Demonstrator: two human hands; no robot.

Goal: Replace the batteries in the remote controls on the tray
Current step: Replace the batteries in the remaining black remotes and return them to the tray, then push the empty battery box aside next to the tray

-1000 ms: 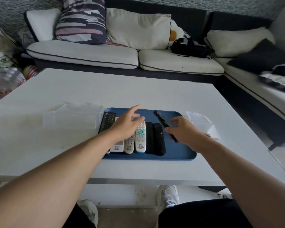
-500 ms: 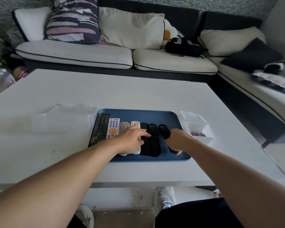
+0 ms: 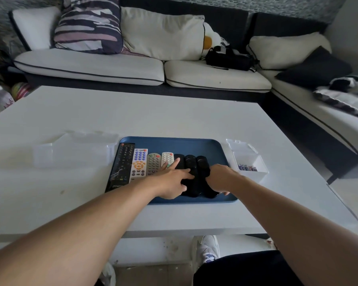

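White table, blue tray: left hand lies flat-fingered across the black remotes, right hand clutches the outermost — one careless tug could scatter the row.

white table before a cushioned corner sofa

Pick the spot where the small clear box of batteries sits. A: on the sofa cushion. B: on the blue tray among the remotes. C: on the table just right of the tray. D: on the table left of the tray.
C: the box of batteries stands on the white table beside the right edge of the blue tray, off the tray.
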